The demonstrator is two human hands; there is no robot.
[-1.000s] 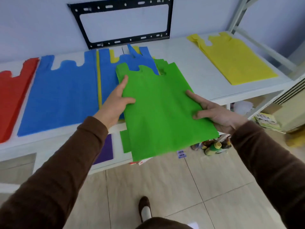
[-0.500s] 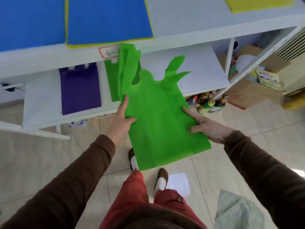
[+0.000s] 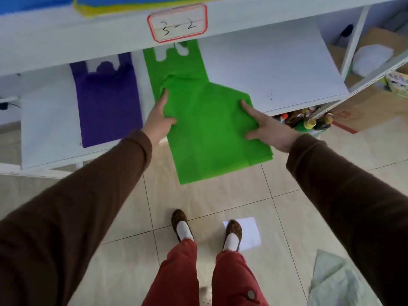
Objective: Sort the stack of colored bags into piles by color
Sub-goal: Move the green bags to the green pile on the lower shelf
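The handles of the green bag (image 3: 212,129) are being hidden where they fold under at the far end, over the green pile (image 3: 176,62) on the lower shelf (image 3: 276,69) (beside the purple bag (image 3: 108,102)). Since half a second ago, it is being brought forward onto that shelf. It is being pinched at both edges, the left hand (image 3: 157,122) and right hand (image 3: 269,131) each keeping a grip clamped on the flat, bright sheet.

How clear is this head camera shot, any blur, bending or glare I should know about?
Head view: wide-angle bending curves the shelf edge and stretches both sleeves toward the corners; the green bag, left hand, right hand and handwritten label read fairly sharp, with slight softness at the frame edges; lighting is soft and even, shadows faint, with one bright patch on the floor tiles.
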